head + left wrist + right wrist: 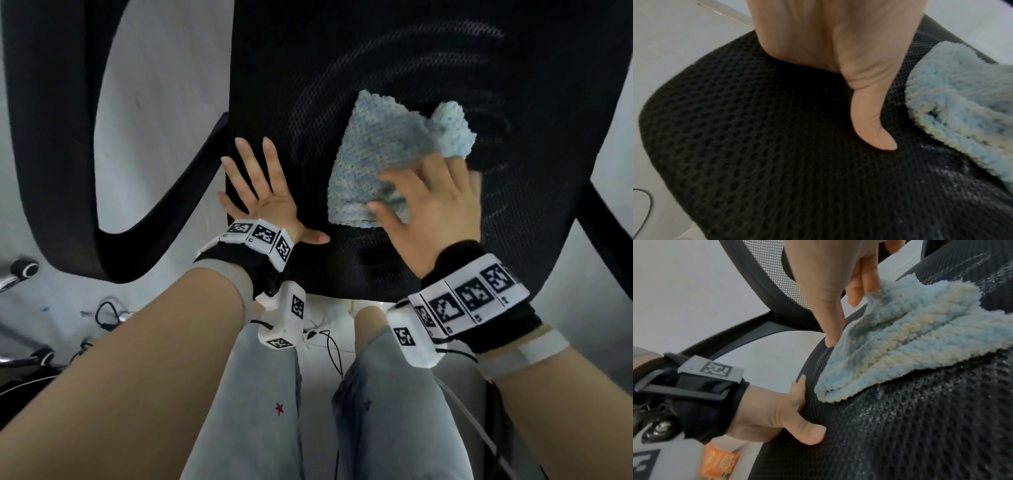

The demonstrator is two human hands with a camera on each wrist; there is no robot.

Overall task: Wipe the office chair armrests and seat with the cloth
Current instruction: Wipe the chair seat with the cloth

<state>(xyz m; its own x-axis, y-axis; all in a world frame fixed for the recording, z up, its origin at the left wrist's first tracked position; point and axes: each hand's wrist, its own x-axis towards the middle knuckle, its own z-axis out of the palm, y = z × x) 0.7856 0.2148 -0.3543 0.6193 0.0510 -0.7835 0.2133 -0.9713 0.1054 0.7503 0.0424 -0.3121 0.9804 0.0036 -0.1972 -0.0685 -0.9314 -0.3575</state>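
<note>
**Cloth pressed on the chair seat, other hand steadying the edge**

The right hand (435,209) lies on top of a fluffy light-blue cloth (380,164) that is spread in loose folds on the black mesh seat (342,85) of the office chair. Its fingers (865,279) are spread and nearly straight, pressing down on the near right part of the cloth rather than gripping it; one corner of the cloth bunches up just beyond the fingertips. Pale streaks show on the mesh around the cloth.

The left hand (263,198) rests flat at the seat's left front corner, just beside the cloth but not touching it. Its fingers are straight and fanned wide over the seat edge, while the thumb (873,116) points across the mesh toward the cloth. It holds nothing.

A black curved armrest (51,137) loops to the left of the seat, above the pale floor (154,102). Both wrists carry black straps with white marker tags.
</note>
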